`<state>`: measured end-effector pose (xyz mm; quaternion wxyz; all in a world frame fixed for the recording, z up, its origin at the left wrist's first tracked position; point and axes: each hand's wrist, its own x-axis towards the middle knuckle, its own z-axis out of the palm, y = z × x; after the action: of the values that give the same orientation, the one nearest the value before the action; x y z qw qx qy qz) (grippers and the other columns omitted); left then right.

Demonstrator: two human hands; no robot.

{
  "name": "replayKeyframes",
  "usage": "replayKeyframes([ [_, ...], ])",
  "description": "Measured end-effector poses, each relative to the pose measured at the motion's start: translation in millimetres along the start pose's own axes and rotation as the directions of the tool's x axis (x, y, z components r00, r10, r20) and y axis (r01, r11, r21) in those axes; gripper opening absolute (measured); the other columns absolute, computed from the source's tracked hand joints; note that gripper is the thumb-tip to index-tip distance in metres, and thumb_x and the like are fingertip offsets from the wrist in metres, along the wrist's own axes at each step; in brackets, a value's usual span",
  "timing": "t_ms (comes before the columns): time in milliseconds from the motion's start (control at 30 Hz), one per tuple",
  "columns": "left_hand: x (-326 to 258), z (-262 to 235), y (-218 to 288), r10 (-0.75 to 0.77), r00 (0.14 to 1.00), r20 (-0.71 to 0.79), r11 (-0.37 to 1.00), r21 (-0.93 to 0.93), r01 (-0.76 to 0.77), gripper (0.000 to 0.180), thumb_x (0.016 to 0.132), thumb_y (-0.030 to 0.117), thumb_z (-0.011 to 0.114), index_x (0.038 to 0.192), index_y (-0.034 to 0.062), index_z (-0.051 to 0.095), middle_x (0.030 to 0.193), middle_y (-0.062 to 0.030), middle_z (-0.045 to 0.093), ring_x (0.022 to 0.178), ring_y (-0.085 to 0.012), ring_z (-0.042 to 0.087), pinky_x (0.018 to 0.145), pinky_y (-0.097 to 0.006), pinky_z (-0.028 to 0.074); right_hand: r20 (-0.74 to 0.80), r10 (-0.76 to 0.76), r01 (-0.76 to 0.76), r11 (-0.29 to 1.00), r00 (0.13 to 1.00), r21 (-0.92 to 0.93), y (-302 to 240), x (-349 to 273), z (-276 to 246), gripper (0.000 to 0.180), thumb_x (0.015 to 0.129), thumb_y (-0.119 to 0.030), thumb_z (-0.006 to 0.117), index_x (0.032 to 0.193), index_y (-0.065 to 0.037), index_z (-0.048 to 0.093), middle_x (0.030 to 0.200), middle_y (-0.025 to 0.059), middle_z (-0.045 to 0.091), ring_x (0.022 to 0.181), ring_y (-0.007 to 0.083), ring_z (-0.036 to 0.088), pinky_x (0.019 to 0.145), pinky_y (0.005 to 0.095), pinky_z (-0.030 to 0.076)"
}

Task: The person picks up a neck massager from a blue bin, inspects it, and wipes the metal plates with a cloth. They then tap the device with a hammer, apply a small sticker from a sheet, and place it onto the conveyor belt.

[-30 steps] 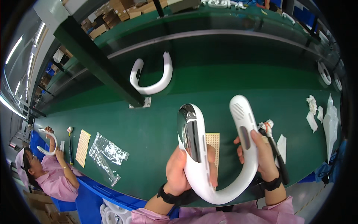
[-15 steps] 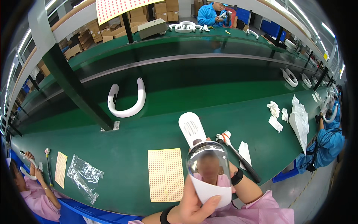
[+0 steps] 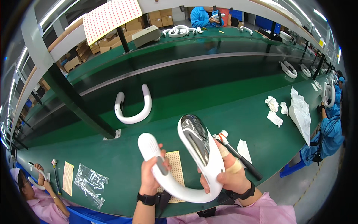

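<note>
A white U-shaped neckband device (image 3: pixel 194 194) is held up over the green bench, its curve toward me. My left hand (image 3: pixel 150 178) wraps around its left arm, which has a perforated rounded end and a grey patch. Around the right arm, near the bend, my right hand (image 3: pixel 233 175) is closed; a glossy dark panel covers that arm's end. A tan strip is wrapped on a finger of my right hand. Partly hidden beneath the device lies a cream sheet of red dots (image 3: pixel 175 158). Next to my right hand lies a black-handled hammer (image 3: pixel 244 164) with a cloth-wrapped head.
Another U-shaped device (image 3: pixel 135 118) lies beyond a dark post (image 3: pixel 74 97). Crumpled white paper (image 3: pixel 272 104) and a white bag (image 3: pixel 299 115) are at right. Clear plastic wrap (image 3: pixel 91 181) lies at left. Co-workers sit at left (image 3: pixel 44 194), right (image 3: pixel 330 134) and across (image 3: pixel 203 16).
The device has turned from a view onto its glossy end to showing both arms, and my hands now grip opposite arms. My left hand has moved leftward. The whole view has shifted slightly.
</note>
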<state>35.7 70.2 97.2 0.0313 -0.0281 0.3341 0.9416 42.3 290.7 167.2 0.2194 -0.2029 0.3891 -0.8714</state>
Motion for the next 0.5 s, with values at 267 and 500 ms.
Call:
replayKeyframes([
  [267,11.5,-13.2,-38.9,0.065,0.989,-0.130,0.957,0.290,-0.025,0.034,0.086,0.000,0.052,0.118,0.0023,0.045,0.110,-0.0079,0.056,0.099,-0.0139,0.055,0.085,-0.027,0.045,0.212,0.040,-0.004,0.985,0.976,-0.172,28.2,-24.4,29.9,0.094,0.080,0.005,0.050,0.142,-0.015,-0.018,0.139,0.0175,0.029,0.103,0.0273,0.056,0.084,0.0389,0.048],
  [500,14.6,-40.7,-49.3,-0.145,0.971,-0.189,0.903,0.376,0.208,0.045,0.088,0.041,0.056,0.112,0.0040,0.054,0.083,-0.0026,0.058,0.074,-0.0110,0.057,0.063,-0.023,0.049,0.272,0.044,0.029,0.965,0.961,-0.259,34.7,-8.9,45.3,0.103,0.076,0.010,0.050,0.139,-0.020,-0.025,0.140,0.0195,0.025,0.108,0.0313,0.054,0.086,0.0409,0.049],
])
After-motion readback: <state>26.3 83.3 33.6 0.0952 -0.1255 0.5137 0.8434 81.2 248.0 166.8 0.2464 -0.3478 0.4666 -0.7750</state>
